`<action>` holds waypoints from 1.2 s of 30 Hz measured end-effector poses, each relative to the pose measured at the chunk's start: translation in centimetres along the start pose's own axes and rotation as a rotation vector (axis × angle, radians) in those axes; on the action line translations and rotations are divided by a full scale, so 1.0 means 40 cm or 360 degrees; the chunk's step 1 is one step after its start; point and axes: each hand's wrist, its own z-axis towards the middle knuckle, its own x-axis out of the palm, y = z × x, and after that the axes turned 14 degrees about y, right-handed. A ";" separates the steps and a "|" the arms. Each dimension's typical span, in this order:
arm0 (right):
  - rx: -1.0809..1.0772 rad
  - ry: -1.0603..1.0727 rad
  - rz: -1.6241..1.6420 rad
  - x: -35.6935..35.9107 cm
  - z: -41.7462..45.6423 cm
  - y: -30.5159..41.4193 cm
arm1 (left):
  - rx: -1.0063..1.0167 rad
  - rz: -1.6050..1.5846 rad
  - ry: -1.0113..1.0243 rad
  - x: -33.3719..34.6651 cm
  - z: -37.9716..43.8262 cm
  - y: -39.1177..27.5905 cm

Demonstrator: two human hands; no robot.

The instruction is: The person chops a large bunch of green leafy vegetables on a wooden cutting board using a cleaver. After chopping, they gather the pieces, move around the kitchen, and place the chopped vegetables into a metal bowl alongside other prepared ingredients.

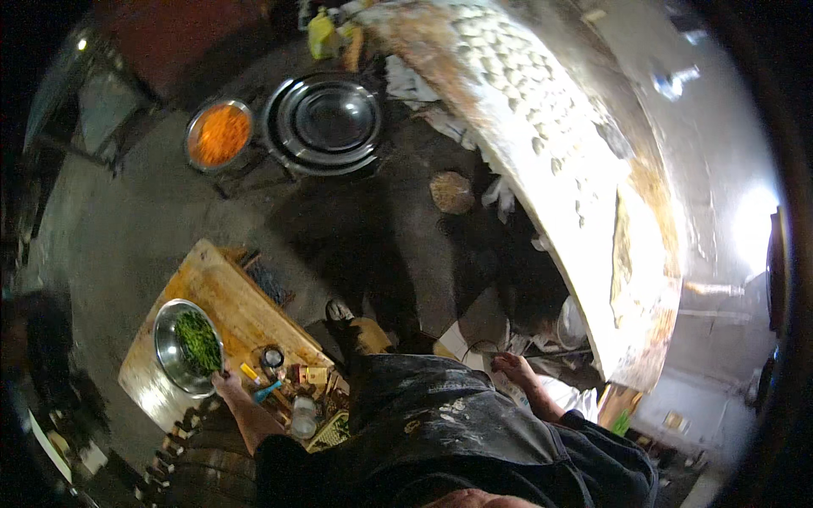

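A steel bowl with chopped greens stands over the wooden table at the lower left. My left hand grips its near rim. My right hand is low at my other side, between my floury apron and the end of the long bright table. Its fingers are bent, and I cannot tell whether they hold anything. Near the left hand lie a yellow tube, a teal-handled tool, a round dark-rimmed container and a clear jar.
The wooden table is at my left. A long floured table curves along the right, bearing many pieces of dough and a long dough strip. Ahead stand a bowl of shredded orange food and nested steel basins. A round woven-looking thing is on the floor.
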 end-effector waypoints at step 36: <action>-0.1026 -0.2196 0.2488 -0.205 -1.071 -0.574 | 0.1425 -0.0133 0.2003 0.267 -1.681 -0.858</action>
